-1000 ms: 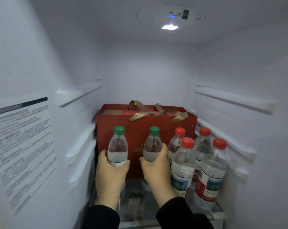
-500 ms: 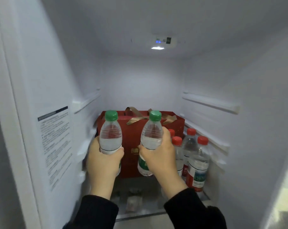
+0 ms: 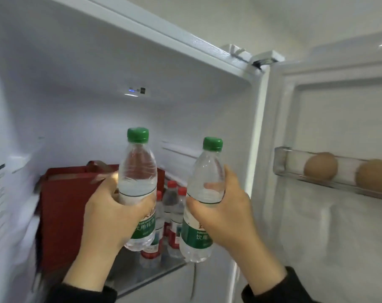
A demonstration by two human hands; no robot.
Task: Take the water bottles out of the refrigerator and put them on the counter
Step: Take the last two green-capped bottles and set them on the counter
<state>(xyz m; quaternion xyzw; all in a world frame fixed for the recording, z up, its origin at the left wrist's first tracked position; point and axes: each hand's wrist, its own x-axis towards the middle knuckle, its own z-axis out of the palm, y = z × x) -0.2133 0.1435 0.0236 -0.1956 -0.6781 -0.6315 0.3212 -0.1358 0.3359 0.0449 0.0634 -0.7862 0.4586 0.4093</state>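
Bottles of clear plastic, green-capped, are upright before the white refrigerator [image 3: 76, 88]: left bottle [image 3: 137, 171] clamped in the left hand's [image 3: 111, 217] curled fingers, right bottle [image 3: 207, 180], at its three o'clock, likewise in the right hand [image 3: 228, 215]. Red-capped bottles [image 3: 172, 204] stand behind, between them.

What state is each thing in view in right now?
left bottle: capped, upright, held in the air
right bottle: capped, slightly tilted, held in the air
left hand: grips left bottle
right hand: grips right bottle
red-capped bottles: capped, standing upright
refrigerator door: open
interior light: on
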